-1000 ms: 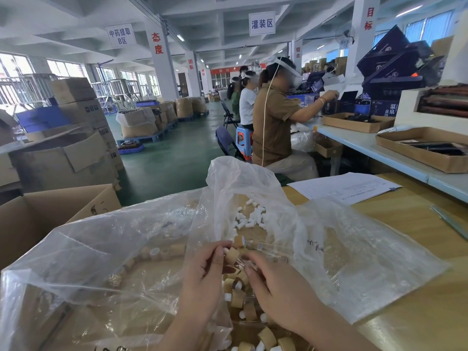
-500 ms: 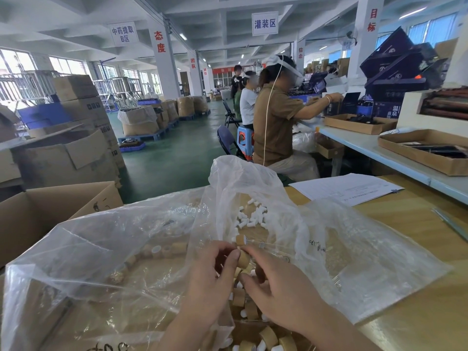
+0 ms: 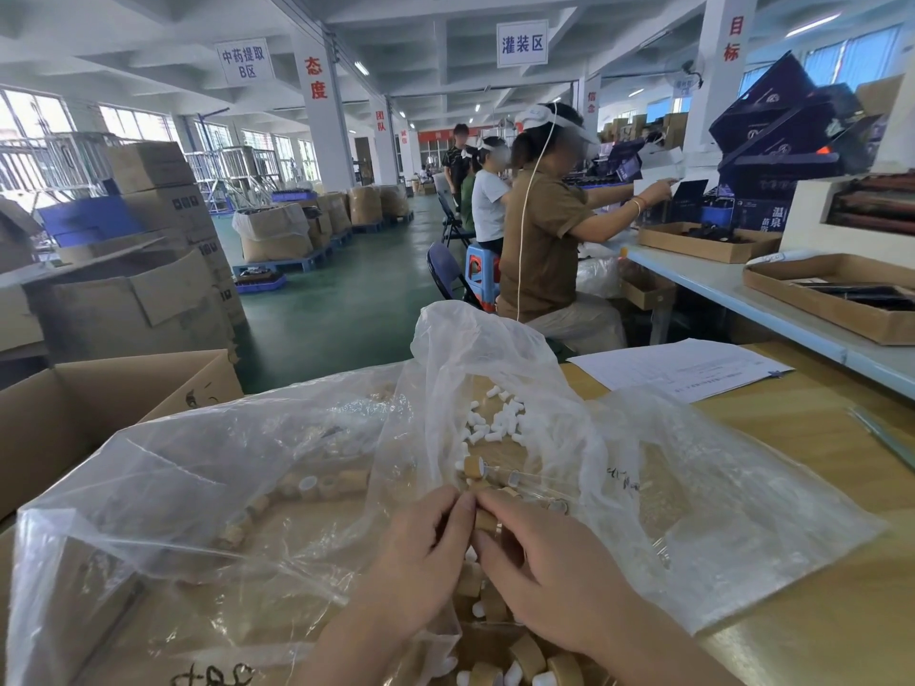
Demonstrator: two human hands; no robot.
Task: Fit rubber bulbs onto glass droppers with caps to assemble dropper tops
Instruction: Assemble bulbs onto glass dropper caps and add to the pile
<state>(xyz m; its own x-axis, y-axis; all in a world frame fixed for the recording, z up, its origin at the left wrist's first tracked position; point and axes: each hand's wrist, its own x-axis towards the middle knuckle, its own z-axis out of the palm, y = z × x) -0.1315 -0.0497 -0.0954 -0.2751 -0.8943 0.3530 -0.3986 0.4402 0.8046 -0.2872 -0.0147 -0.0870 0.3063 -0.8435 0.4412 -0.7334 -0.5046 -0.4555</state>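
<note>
Brown cardboard box (image 3: 99,418) sits at the left, beside a clear plastic bag (image 3: 223,487) spread on the wooden table (image 3: 841,636). My left hand (image 3: 416,561) curls its fingers and pinches a tan cap (image 3: 485,520) near me, in the middle. My right hand (image 3: 549,581) pinches the same cap from the other side. White rubber bulbs (image 3: 500,423) lie farther off inside the bag. A paper sheet (image 3: 678,368) lies far right.

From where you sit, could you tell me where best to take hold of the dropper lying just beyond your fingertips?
Pinch its tan cap, coming down from the left. The dropper lies on its side, cap to the left, thin glass tube pointing right; the cap is the widest, sturdiest part, so probably safer than the glass.
</note>
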